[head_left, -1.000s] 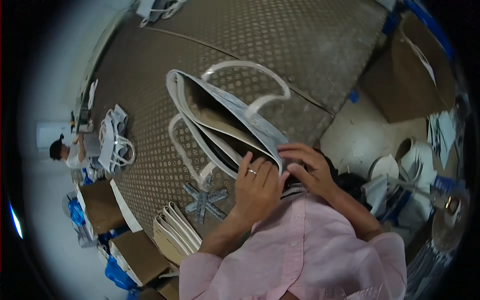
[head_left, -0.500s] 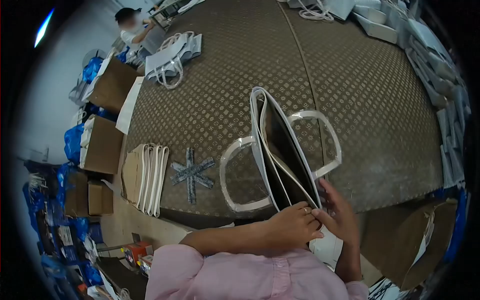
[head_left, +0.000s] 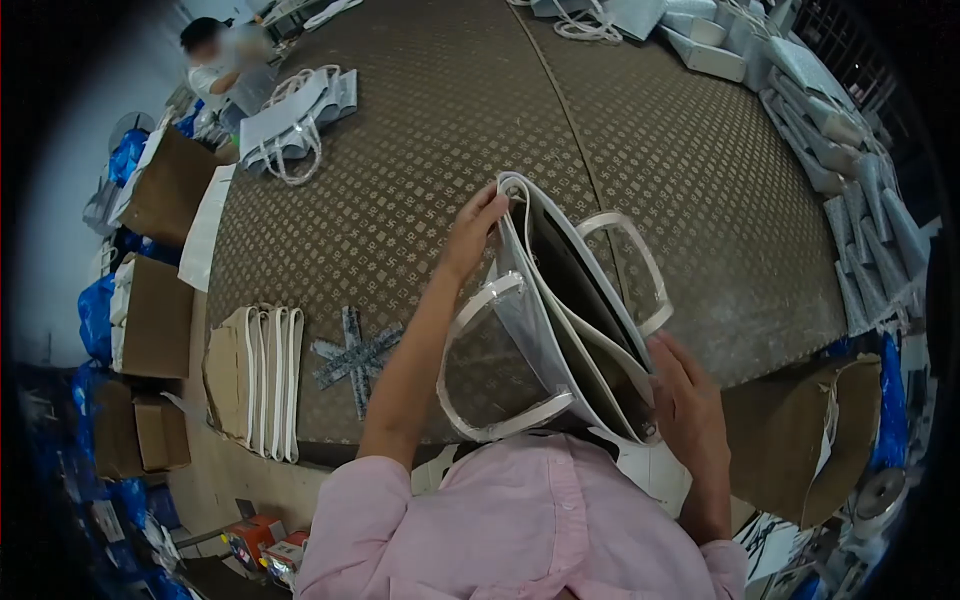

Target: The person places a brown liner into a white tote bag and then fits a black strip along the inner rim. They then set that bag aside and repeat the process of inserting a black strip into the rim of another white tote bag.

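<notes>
My left hand [head_left: 473,232] is closed on the far top corner of a white, soft-walled handbag with a wide, long mouth [head_left: 522,335], thumb laid at the rim. My right hand [head_left: 692,405] lies against the bag's right side towards the near end, fingers fairly straight; whether they pinch the wall there I cannot tell, as the fingertips are partly hidden.

The bag is right before me, over the near edge of the big table with a brown, pale-patterned cover [head_left: 720,200], its far end pointing away from me and its near end close to my pink shirt [head_left: 470,530]. Its mouth faces up and gapes into a long, pointed oval, so I look straight down into it. The outer wall on my left is smooth and whitish, with a slight sheen. Inside it is dark, and a pale-edged inner panel runs lengthwise, curving a little and splitting the space into sections.

A white, looped handle [head_left: 545,411] flops out to the left, both ends fixed to the wall, its strap glossy as if wrapped in clear film. The matching white handle on the right [head_left: 655,322] leans outward over the table cover. Left of the bag, partly behind my forearm, lies a star of crossed, grey-speckled strips [head_left: 349,355].
</notes>
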The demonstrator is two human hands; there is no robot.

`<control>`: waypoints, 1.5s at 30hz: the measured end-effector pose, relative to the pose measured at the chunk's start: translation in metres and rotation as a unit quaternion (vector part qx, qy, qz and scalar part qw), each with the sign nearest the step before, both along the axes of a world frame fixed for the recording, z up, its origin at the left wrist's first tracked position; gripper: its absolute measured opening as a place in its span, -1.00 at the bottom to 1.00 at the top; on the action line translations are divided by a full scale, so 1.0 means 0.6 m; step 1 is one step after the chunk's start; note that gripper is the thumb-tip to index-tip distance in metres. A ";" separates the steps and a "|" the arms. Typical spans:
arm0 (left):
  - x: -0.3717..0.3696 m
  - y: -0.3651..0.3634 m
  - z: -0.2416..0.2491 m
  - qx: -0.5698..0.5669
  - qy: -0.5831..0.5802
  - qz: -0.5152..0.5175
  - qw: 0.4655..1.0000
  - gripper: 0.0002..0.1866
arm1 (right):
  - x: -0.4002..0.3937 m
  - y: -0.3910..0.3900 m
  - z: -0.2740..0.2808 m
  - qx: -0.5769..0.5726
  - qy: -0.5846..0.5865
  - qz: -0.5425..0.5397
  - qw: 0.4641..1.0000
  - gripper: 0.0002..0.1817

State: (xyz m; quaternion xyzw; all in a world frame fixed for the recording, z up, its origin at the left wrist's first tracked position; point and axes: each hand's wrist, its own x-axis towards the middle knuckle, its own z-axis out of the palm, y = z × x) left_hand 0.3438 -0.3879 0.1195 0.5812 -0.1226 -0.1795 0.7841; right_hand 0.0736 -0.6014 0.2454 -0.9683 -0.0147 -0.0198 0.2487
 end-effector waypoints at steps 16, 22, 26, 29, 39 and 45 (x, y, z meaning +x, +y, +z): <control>-0.238 0.089 0.050 0.041 -0.023 0.055 0.997 -0.46 | 0.077 0.151 -0.020 -0.025 0.130 0.146 0.980 -0.52; -0.281 0.091 0.063 0.055 -0.034 0.059 0.996 -0.16 | 0.099 0.175 -0.043 0.049 0.194 0.163 0.966 -0.44; -0.275 0.088 0.033 0.116 -0.065 0.064 0.989 -0.07 | 0.095 0.164 -0.061 0.138 0.149 0.132 0.970 -0.45; -0.281 0.086 0.049 0.057 -0.044 0.043 0.996 -0.03 | 0.103 0.138 -0.082 0.147 0.116 0.092 0.978 -0.45; -0.276 0.069 0.043 0.161 -0.136 -0.007 0.978 0.28 | 0.098 0.148 -0.067 0.210 0.101 0.142 0.962 -0.52; -0.270 0.075 0.061 0.099 -0.057 -0.090 0.989 0.19 | 0.125 0.077 -0.054 0.087 0.185 0.064 0.977 -0.45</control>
